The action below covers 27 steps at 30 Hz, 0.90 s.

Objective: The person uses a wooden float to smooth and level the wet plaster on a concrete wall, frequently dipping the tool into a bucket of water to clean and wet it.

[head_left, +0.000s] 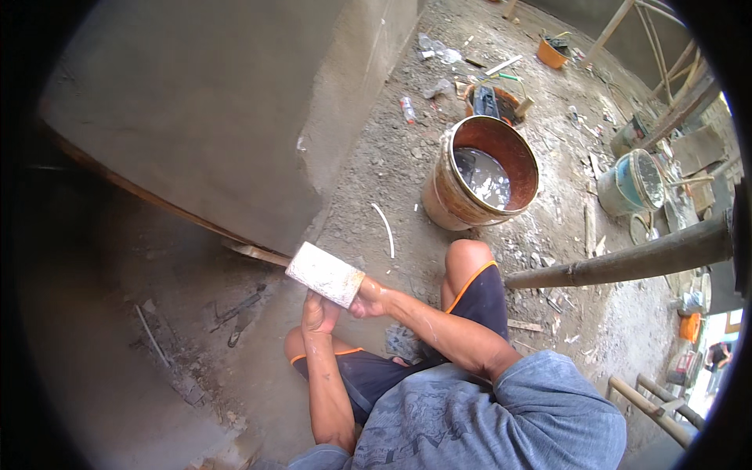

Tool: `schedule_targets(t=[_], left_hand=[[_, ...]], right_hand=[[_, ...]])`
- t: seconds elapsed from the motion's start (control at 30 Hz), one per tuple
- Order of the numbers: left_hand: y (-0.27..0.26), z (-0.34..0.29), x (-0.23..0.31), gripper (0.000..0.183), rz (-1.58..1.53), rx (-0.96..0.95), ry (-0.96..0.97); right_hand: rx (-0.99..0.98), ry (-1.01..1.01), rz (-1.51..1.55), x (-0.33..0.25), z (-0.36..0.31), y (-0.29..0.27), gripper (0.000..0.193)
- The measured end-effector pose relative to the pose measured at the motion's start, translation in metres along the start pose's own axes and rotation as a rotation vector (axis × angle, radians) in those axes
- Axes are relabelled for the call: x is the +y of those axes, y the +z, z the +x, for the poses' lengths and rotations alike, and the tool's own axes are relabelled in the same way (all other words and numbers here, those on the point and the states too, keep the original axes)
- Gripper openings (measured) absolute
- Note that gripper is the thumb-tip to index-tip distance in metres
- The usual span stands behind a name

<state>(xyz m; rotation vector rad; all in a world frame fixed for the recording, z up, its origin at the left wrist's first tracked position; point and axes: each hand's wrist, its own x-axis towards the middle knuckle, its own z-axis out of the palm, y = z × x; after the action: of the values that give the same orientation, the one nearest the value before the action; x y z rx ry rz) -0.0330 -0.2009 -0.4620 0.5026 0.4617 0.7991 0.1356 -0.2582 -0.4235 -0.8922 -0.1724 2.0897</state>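
Observation:
In front of my knees I hold a pale, rough-faced rectangular slab (pixel 324 274), its flat side tilted up; it looks like a plastering float, but its underside is hidden. My right hand (pixel 368 299) grips it at the right end, the fingertips out of sight behind it. Just below its lower edge, my left hand (pixel 319 313) is closed against it from beneath, with most fingers covered. Light smears mark my right wrist. Beyond the slab rises a grey plastered wall (pixel 211 102), whose lower edge ends in a wooden strip (pixel 157 200).
A rust-stained bucket (pixel 442 192) with murky water stands ahead to the right. Behind it are an orange tub (pixel 513 100) and another orange bucket (pixel 552 53). A thick pole (pixel 619 254) slants in at right, near a pale blue bucket (pixel 623 188). Rubble litters the ground.

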Motion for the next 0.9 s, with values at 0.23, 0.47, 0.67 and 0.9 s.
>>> schedule_targets(t=[0.23,0.47,0.67,0.9], left_hand=[[-0.011,-0.006,0.004,0.043,-0.061,0.424,-0.167],[0.087,-0.004,0.029,0.044,0.176,0.442,-0.004],[0.255,-0.029,0.237,0.078,1.012,0.63,0.964],[0.405,-0.043,0.348,0.053,1.109,0.186,1.5]], right_hand=[[1.403,-1.389,-1.531,-0.152,-0.08,-0.055,0.037],[1.668,-0.631,-1.636,-0.206,-0.124,-0.142,0.089],[1.701,-0.562,-1.602,-0.195,-0.076,-0.187,0.093],[1.634,-0.697,-1.524,-0.19,-0.087,-0.22,0.089]])
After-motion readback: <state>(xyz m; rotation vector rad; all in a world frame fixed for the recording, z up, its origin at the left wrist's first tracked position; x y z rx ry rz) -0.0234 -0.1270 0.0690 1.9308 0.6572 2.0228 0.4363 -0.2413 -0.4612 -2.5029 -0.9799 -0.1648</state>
